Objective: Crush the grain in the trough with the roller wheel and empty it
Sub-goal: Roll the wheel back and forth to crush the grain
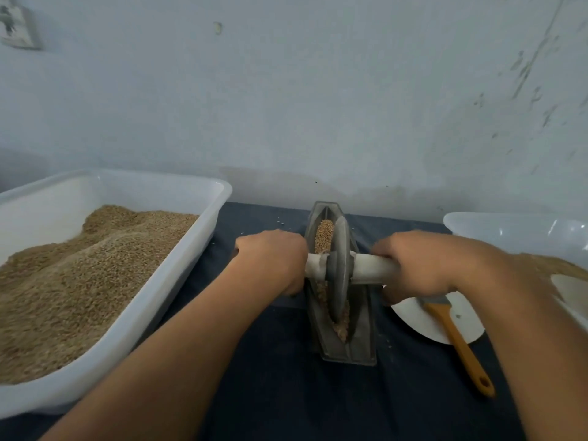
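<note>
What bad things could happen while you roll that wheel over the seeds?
1. The grain is heaped at the far end of the narrow trough, so a hard push of the roller wheel could spill it onto the dark cloth.
2. The left hand grips the handle close beside the wheel, so fingers might get pinched against the trough edge.
3. The right hand sits above the brush and could bump it.
</note>
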Motion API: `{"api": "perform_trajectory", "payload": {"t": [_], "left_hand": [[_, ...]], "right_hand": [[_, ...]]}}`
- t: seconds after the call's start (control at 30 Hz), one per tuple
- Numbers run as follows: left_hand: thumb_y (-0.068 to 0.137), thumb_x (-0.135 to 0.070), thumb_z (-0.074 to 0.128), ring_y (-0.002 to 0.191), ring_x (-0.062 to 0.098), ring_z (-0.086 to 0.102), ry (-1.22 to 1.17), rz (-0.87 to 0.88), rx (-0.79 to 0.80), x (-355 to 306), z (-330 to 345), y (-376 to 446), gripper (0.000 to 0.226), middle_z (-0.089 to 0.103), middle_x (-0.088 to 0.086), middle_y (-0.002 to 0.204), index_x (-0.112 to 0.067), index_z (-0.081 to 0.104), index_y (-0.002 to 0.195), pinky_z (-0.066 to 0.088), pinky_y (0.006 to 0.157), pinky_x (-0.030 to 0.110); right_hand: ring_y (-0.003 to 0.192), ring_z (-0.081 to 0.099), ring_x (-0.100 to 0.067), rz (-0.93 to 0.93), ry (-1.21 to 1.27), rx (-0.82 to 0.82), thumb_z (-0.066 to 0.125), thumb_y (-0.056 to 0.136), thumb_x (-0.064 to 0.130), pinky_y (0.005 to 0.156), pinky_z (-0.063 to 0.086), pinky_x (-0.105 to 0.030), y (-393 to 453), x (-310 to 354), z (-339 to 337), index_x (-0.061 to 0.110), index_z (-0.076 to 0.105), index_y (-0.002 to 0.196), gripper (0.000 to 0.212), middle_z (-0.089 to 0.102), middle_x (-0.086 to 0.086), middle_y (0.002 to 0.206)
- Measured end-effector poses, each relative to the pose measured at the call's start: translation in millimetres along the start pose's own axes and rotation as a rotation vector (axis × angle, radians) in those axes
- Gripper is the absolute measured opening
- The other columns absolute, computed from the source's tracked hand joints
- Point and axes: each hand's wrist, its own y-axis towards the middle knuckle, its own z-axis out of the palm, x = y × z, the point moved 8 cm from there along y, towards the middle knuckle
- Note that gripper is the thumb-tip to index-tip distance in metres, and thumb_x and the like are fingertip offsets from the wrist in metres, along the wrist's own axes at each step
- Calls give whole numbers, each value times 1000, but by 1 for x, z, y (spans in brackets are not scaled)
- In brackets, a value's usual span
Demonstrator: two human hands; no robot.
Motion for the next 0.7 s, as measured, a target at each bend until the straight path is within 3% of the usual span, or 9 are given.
{"api": "perform_trajectory", "payload": {"t": [0.1,0.2,0.3,0.4,0.6,0.7], "left_hand": [[81,-24,68,86,23,53,11,18,-133,-1,-3,9,32,54,-1,95,-22,54,109,43,74,42],[83,-19,65,77,21,48,48,24,-294,-3,-7,20,23,50,-1,86,-22,55,104,35,70,39],[83,-17,64,75,22,47,27,34,-333,-1,-5,32,22,49,-1,84,-22,47,95,35,70,38],[83,-15,63,74,22,47,33,44,-361,2,-4,41,24,46,-2,81,-22,41,91,34,69,38],[83,-15,64,75,22,48,72,54,-373,0,-11,58,23,47,-1,80,-22,45,93,33,70,38],[83,-17,65,75,22,48,60,48,-382,2,-11,66,21,47,-2,79,-22,48,95,34,70,38]], "right_hand": [[87,61,-16,49,-8,-46,77,78,30,63,44,-28,23,-8,13,30,58,109,36,64,5,100],[84,58,-22,118,-17,-204,72,80,26,64,43,-34,43,-17,13,27,53,108,34,63,0,98],[81,56,-26,150,-83,-400,70,80,24,63,33,-35,54,-19,9,22,46,106,35,61,-2,94],[91,61,-28,156,-140,-541,68,81,21,66,31,-36,59,-17,6,20,45,107,35,62,-2,98],[84,54,-26,194,-77,-418,69,79,22,69,31,-35,76,-27,8,23,48,103,32,55,1,87],[87,56,-27,190,-59,-370,68,79,20,70,34,-35,86,-30,4,26,51,99,27,60,-2,96]]}}
